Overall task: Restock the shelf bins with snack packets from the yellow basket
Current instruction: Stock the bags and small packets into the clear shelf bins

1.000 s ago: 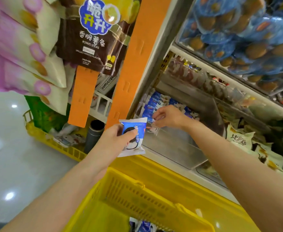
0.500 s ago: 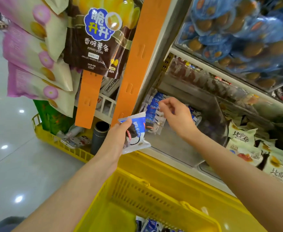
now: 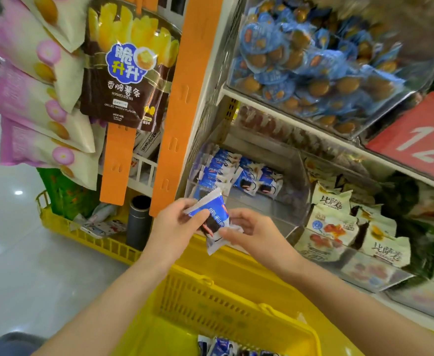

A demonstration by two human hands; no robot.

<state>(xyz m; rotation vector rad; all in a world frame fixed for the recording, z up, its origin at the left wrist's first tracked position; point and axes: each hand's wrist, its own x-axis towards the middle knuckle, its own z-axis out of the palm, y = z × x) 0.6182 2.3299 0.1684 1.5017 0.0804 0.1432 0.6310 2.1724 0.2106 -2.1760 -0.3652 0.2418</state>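
1. Step in hand: we judge this to be the placing step. One packet (image 3: 210, 210) is held between both hands, in front of the clear bin (image 3: 302, 181) and above the basket (image 3: 223, 312). It is not yet inside the bin.
2. Left hand (image 3: 174, 224): thumb and fingers curl round the packet's upper left edge.
3. Right hand (image 3: 254, 235): thumb and fingers pinch the packet's lower right end.
4. Next move: we expect one hand to let go. The other should lift the packet over the bin's front wall and stand it beside the row (image 3: 221, 170) at the back left.
5. Packet: blue and white wrapper with crimped white ends, held tilted. The print is blurred, but it appears to show a dark round biscuit.
6. Remaining stock: similar packets (image 3: 223, 348) lie in the basket. Much of the bin floor is bare, so we judge the task unfinished.
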